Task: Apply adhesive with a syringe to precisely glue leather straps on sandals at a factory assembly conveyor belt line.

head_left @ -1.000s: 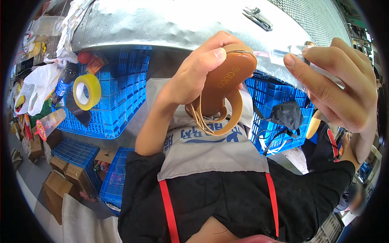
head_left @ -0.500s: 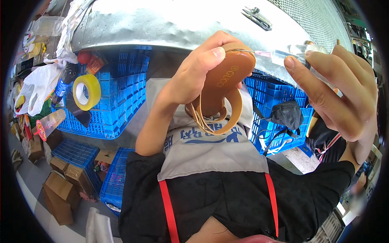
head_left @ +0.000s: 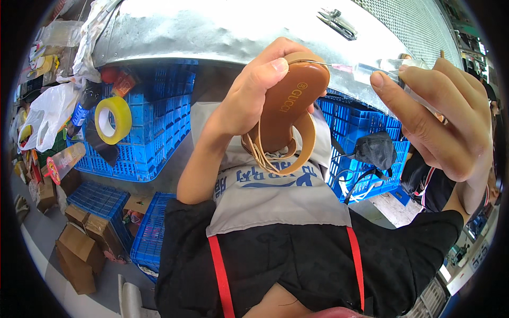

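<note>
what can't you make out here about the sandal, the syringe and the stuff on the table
- Tan leather sandal, head view: its upper end is covered by the left hand.
- Clear plastic syringe, head view: the barrel's rear is hidden by the right hand, so its fill level is unreadable.
- Small metal tool on the grey metal table: too small and bent by the fisheye to identify.

Up top, a dull grey metal worktop [head_left: 222, 26] with small metal clippers [head_left: 336, 21] lying on it; down below, grey floor [head_left: 40, 249] carrying brown cardboard boxes [head_left: 79, 249] and stacked blue plastic crates [head_left: 143, 127]
</note>
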Tool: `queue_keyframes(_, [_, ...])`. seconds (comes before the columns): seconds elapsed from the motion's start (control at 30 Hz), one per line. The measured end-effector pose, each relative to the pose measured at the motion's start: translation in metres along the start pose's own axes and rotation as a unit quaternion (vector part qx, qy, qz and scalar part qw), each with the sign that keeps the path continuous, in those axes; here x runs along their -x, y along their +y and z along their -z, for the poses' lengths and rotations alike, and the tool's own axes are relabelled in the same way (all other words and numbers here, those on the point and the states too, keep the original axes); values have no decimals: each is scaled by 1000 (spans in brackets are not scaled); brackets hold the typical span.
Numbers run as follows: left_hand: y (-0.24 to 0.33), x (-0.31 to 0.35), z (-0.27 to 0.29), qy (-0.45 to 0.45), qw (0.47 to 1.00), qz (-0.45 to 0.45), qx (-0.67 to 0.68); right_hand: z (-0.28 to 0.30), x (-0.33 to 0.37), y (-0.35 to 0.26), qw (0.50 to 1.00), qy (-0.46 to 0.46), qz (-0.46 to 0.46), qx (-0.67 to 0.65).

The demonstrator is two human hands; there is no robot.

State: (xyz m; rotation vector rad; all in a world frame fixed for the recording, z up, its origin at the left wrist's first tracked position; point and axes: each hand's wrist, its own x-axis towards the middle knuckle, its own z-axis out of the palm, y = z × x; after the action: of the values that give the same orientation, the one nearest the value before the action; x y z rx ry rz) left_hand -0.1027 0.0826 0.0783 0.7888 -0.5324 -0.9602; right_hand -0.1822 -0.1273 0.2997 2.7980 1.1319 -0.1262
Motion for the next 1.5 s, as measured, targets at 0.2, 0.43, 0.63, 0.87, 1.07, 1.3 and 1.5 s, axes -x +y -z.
queue_keyframes(0.2, [1, 0, 0, 4, 1000, 1, -4, -8, 2, 5, 1000, 18, 19, 0])
queue_keyframes(0.43, [2, 1, 0, 12, 1000, -3, -23, -12, 1, 1, 999, 34, -1, 2])
queue_keyframes(0.63, [3, 2, -2, 25, 999, -4, -44, -13, 0, -4, 999, 43, -15, 21])
queue_keyframes(0.87, [3, 3, 2, 3, 1000, 11, -2, -17, -1, 5, 998, 53, 15, -6])
queue_keyframes(1.07, [3, 2, 2, 0, 1000, 13, 6, -8, -7, 7, 999, 19, 22, -22])
queue_keyframes(1.3, [4, 0, -2, 22, 999, 2, -40, -8, -12, 7, 999, 7, 38, 2])
queue_keyframes(1.5, [5, 1, -3, 27, 998, -5, -57, -9, -10, 10, 999, 8, 44, -5])
